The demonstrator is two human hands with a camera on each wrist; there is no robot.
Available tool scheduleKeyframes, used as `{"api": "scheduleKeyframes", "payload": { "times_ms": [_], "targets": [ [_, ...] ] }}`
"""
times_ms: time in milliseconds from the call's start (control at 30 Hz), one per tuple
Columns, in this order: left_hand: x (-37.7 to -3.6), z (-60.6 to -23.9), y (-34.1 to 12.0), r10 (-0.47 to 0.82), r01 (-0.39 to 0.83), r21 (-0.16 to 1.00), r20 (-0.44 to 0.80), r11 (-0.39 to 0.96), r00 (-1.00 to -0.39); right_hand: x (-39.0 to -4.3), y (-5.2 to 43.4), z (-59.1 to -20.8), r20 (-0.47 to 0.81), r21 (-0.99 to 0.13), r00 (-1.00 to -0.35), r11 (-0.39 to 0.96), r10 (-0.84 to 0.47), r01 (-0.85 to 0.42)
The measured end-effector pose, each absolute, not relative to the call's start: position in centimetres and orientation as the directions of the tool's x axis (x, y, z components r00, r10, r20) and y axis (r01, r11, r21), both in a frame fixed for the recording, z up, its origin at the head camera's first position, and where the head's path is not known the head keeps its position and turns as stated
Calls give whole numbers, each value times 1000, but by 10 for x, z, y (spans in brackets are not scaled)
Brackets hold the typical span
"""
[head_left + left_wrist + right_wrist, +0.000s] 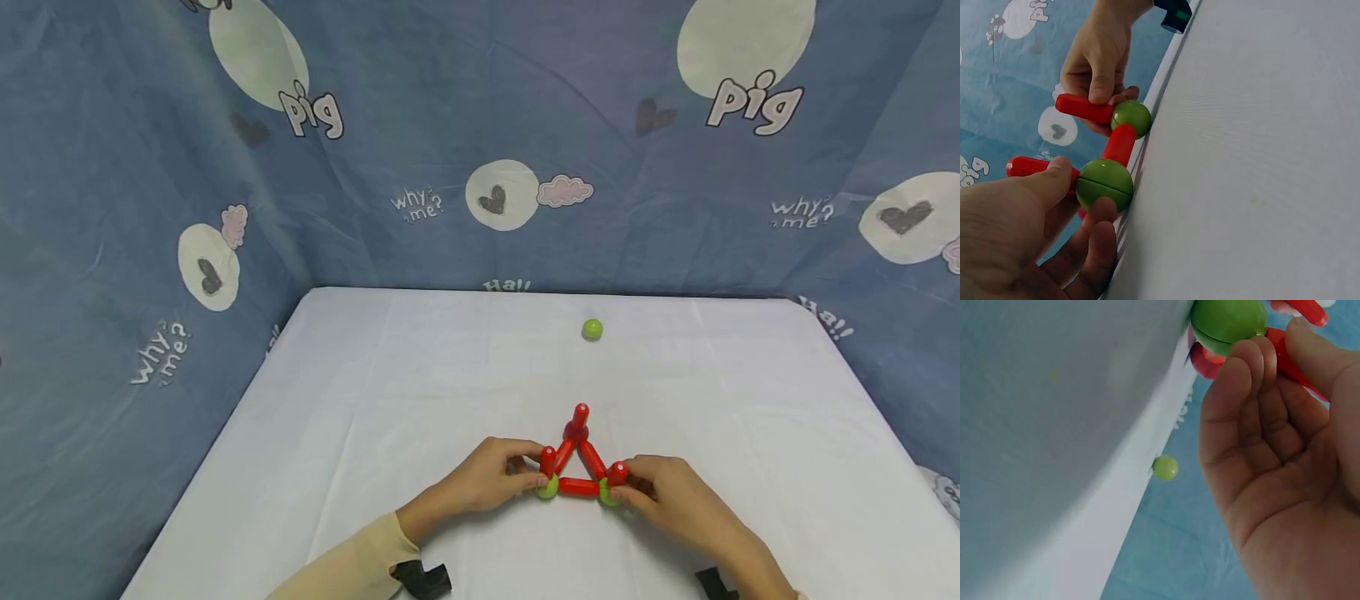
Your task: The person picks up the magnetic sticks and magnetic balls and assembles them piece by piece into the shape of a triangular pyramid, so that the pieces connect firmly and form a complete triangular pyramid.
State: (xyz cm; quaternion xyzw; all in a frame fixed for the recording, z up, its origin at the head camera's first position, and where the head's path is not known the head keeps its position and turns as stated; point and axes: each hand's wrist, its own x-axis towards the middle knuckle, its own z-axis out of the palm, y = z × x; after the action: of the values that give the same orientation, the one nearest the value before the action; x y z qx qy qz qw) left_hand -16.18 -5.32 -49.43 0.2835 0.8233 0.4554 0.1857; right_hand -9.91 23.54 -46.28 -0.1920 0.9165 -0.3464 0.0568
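A triangle of red rods lies on the table, joined by ball connectors at its corners. The left near ball and the right near ball are green; the far ball is red. From each corner a short red rod stands up, including the far upright rod. My left hand pinches the left upright rod between thumb and fingers, with fingertips at the green ball beneath. On the other side, my right hand pinches the right upright rod just above its ball.
A loose green ball sits near the back of the white-covered table. Behind and at the sides hangs a blue printed curtain. Black straps sit at the wrists.
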Motion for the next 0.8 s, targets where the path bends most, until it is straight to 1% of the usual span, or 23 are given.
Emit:
{"api": "scheduleKeyframes", "payload": {
  "times_ms": [333,800],
  "targets": [
    [-161,-495,-52,643,341,854,10,392,-765,-100,233,-463,-6,-647,-931,711,-366,-275],
    [-161,-496,-50,631,335,852,7,403,-776,-100,228,-463,10,-635,-942,725,-336,-266]
  ]
}}
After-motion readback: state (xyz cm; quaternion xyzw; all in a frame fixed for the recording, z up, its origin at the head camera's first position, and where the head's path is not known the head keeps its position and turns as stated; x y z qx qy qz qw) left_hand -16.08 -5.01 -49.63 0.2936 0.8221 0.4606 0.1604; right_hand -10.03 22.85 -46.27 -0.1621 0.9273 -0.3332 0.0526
